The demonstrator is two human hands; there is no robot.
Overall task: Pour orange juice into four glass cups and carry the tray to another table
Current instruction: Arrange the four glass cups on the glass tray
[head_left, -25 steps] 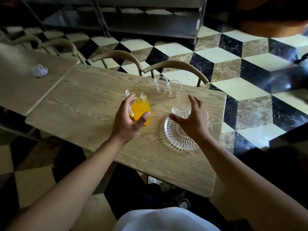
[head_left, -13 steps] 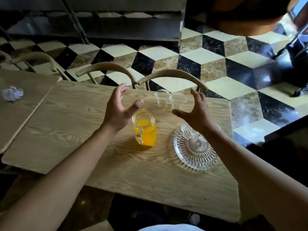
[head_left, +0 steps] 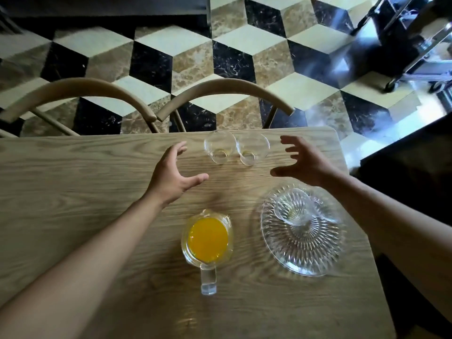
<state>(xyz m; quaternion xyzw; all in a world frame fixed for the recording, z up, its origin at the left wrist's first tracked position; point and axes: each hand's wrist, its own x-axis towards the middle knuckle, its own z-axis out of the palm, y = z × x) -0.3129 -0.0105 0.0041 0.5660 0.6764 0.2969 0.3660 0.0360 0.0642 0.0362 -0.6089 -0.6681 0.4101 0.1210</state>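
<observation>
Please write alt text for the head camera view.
Two open hands, left hand and right hand, reach toward two empty glass cups on a wooden table. Nearer stand a juice pitcher and a glass tray bearing cups.

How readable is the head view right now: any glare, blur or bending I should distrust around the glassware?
Head view: strong glare on the floor upper right; chair backs bow from wide-angle distortion and look smeared; the two empty cups are faint against the table; the glass tray and juice pitcher read sharply.
</observation>
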